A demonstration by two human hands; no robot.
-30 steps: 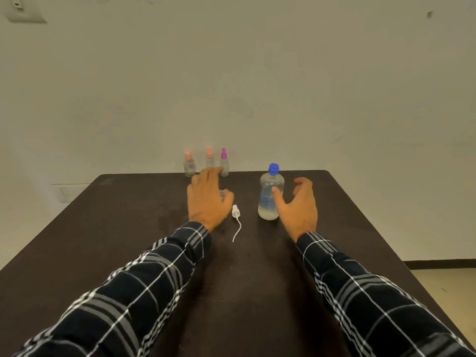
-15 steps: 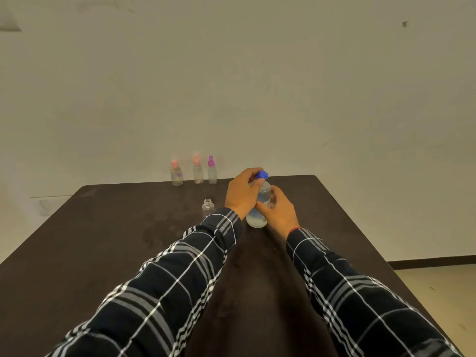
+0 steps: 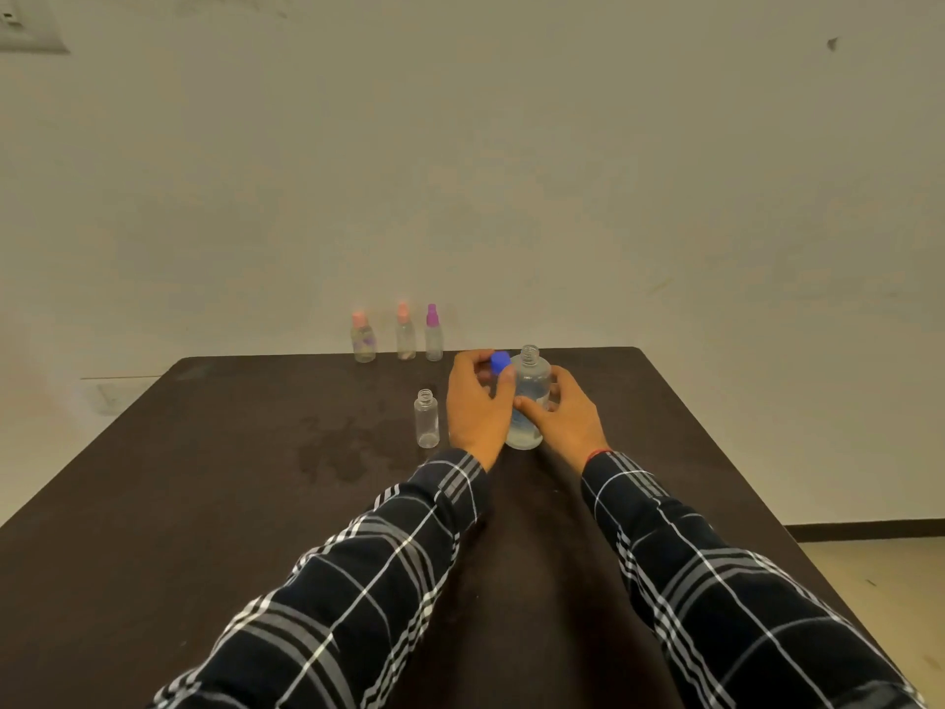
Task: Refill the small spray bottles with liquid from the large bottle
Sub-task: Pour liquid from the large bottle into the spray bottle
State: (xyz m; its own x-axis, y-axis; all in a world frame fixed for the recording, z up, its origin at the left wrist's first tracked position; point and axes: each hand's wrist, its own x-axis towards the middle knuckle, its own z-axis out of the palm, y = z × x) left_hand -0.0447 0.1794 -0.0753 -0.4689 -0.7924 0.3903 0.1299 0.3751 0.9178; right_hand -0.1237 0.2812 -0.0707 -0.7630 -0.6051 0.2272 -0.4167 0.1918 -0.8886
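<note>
A dark brown table (image 3: 204, 478) fills the lower view, set against a plain pale wall, with a dull wet patch (image 3: 337, 447) near its middle. Toward twelve o'clock on the table stands the large bottle (image 3: 533, 388), upright, clear plastic with rounded shoulders and a bare threaded neck, its mouth uncovered. It holds clear liquid, though the level is hard to judge. A pale bluish label wraps the lower body; the print on it is too blurred to read.

The right hand (image 3: 567, 417) grips the large bottle from its three o'clock side, thumb across the front and fingers curled round the far side. The left hand (image 3: 475, 411), at the large bottle's nine o'clock, pinches the cap between thumb and fingertips. Both arms wear dark checked sleeves.

An open small bottle (image 3: 426, 419), clear, looking empty and without its top, stands upright at nine o'clock of the left hand, just beside it. Three spray bottles (image 3: 405, 335) stand in a row at the table's far edge, at about eleven o'clock: two with orange-pink tops, one with a purple top. The leftmost shows a purplish mark that cannot be read.

The cap (image 3: 500, 361) is blue and round, held level with the large bottle's neck, just at its nine o'clock
</note>
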